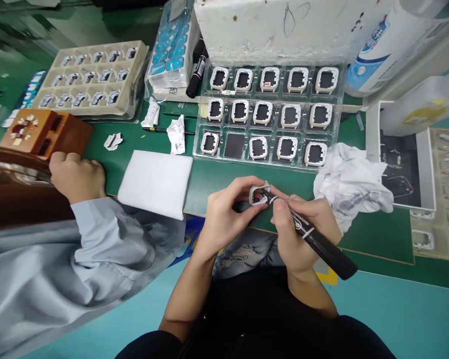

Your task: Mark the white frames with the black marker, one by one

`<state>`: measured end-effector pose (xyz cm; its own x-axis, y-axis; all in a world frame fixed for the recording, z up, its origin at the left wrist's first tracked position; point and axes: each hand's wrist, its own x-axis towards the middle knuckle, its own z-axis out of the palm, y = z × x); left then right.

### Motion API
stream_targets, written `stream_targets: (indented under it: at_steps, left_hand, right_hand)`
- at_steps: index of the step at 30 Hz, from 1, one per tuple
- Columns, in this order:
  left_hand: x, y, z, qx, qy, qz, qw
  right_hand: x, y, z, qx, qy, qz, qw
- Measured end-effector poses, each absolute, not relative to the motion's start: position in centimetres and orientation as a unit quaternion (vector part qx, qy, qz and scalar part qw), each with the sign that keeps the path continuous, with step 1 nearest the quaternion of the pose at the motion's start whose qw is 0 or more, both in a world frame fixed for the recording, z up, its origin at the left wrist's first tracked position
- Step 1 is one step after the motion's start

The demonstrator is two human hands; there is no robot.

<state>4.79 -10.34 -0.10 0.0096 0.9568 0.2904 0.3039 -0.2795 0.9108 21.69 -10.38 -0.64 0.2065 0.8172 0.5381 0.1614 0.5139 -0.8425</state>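
Note:
My left hand (226, 207) pinches a small white square frame part (257, 194) just above the near edge of the green table. My right hand (303, 224) grips a black marker pen (314, 239), and its tip touches the frame part. Behind my hands lies a clear plastic tray (271, 162) holding several identical white frames with dark centres; one pocket in its near row holds only a dark square (234, 145).
A co-worker's closed hand (77, 174) in a grey sleeve rests at left by a brown wooden fixture (41, 132). A white pad (155, 182), crumpled white cloth (353, 182), beige parts tray (92, 77), another black marker (196, 75) and paper scraps lie around.

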Motion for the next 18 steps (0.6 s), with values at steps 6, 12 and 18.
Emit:
stream_targets:
  at_steps: [6, 12, 18]
  left_hand:
    - [4.96, -10.31, -0.08, 0.639, 0.492, 0.504, 0.308]
    - [5.07, -10.4, -0.22, 0.651, 0.497, 0.498, 0.286]
    - [5.17, -10.52, -0.31, 0.654, 0.509, 0.49, 0.271]
  right_hand:
    - [21.52, -10.25, -0.61, -0.423, -0.577, 0.246, 0.654]
    - [21.46, -10.29, -0.41, -0.423, -0.567, 0.267, 0.655]
    - [21.12, -10.19, -0.18, -0.44, -0.585, 0.213, 0.647]
